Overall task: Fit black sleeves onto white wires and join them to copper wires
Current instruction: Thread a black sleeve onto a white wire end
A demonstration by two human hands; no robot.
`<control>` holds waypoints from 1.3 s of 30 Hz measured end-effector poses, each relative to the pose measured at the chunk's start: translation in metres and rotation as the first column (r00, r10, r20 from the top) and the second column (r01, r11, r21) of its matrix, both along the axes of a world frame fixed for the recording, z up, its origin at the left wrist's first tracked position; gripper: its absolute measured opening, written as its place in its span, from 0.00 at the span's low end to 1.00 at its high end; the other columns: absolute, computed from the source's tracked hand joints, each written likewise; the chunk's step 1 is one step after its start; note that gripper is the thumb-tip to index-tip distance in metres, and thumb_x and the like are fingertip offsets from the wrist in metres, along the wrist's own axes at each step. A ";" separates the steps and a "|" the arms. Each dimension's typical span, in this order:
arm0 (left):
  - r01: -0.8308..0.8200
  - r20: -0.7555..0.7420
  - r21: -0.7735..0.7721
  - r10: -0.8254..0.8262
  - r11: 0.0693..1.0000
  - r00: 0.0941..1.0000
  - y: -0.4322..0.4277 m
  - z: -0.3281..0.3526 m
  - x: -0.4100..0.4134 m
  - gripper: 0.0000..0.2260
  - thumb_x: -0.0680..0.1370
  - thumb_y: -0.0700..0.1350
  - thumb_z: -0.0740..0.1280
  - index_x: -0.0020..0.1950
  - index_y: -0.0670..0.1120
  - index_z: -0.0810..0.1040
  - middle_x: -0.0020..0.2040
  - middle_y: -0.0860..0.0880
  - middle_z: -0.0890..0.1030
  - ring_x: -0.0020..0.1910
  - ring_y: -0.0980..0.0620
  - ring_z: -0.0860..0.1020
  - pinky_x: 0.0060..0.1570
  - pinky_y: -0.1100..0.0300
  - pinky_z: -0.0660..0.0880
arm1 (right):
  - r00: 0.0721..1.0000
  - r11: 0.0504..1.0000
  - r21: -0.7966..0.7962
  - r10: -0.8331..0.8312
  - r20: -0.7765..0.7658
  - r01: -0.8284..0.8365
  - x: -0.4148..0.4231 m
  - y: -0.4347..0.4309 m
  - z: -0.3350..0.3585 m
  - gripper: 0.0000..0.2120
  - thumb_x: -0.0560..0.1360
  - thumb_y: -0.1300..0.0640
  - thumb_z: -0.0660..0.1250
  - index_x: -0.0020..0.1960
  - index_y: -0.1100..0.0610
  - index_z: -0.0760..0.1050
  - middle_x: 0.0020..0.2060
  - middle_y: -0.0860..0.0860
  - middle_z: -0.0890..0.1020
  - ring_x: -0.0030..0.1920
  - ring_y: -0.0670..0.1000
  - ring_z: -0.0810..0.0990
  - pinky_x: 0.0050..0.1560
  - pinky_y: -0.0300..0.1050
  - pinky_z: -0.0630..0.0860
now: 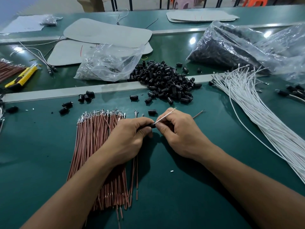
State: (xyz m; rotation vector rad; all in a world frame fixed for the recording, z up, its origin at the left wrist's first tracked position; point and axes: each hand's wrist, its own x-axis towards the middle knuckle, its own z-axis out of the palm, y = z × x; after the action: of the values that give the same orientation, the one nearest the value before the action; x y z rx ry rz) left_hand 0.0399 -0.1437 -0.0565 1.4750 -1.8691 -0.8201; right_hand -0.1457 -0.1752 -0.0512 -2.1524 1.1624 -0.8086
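My left hand (130, 138) grips a black sleeve (151, 125) at the centre of the green table. My right hand (179, 129) pinches a white wire (165, 116) right at the sleeve's mouth; the wire's free end points up and to the right. A copper wire (198, 114) sticks out behind my right hand. Under my left forearm lies a thick bundle of copper wires (97, 146). A heap of loose black sleeves (166, 81) sits just beyond my hands. A fan of white wires (257, 109) runs down the right side.
A clear plastic bag (110, 63) lies behind the heap, and a large bag of black parts (239, 47) at the back right. A yellow utility knife (22, 77) is at the left. Grey card sheets (107, 33) lie farther back. A metal strip (66, 92) crosses the table.
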 end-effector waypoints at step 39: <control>-0.010 -0.035 0.020 0.011 1.000 0.999 0.002 0.002 -0.003 0.09 0.82 0.43 0.63 0.59 0.55 0.76 0.37 0.51 0.81 0.33 0.59 0.78 0.34 0.65 0.73 | 0.997 0.999 0.001 -0.051 0.063 0.051 -0.002 -0.003 -0.002 0.05 0.77 0.59 0.72 0.42 0.54 0.80 0.36 0.42 0.77 0.36 0.40 0.74 0.40 0.29 0.68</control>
State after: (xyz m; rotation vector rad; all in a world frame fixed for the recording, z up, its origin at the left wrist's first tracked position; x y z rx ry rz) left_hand 0.0367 -0.1420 -0.0548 1.4720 -1.8308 -0.8572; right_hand -0.1475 -0.1777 -0.0535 -2.0898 1.1892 -0.8922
